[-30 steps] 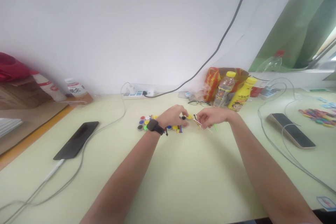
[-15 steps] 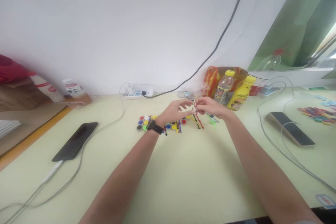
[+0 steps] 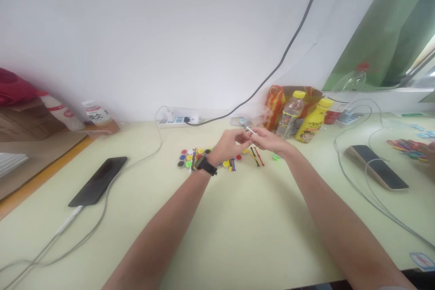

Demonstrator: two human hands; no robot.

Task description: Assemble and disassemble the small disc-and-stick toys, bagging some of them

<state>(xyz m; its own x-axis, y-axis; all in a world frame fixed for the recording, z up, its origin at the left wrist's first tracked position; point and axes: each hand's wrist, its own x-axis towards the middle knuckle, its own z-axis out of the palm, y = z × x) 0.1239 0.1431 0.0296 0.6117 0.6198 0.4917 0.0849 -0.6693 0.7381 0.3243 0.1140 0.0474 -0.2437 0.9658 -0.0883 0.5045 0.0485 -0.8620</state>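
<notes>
Above the small parts on the table, my right hand (image 3: 268, 139) pinches a small white stick (image 3: 251, 131) that sticks out past its fingertips. My left hand (image 3: 233, 143), with a black watch (image 3: 206, 166) on the wrist, meets it from the left. Its fingers curl together at the stick's lower side, and what lies between them is too small to make out. Under and beside my hands lie several coloured round caps (image 3: 182, 157). A red stick (image 3: 259, 156) with an arrow-like end lies on the table near them, and a green piece (image 3: 277, 157) is below my right hand.
A yellow bottle (image 3: 314, 120) and a clear bottle (image 3: 290, 113) stand behind my right hand. A power strip (image 3: 178, 120) lies by the wall. Phone (image 3: 98, 181) and cable are left; a tilted black-topped device (image 3: 379, 167) is right. Another person's hand (image 3: 428, 153) reaches coloured pieces (image 3: 406, 148).
My left hand has moved slightly right and its fingers have closed in against my right hand. The white stick now tilts more sideways. Another person's hand has appeared at the right edge.
</notes>
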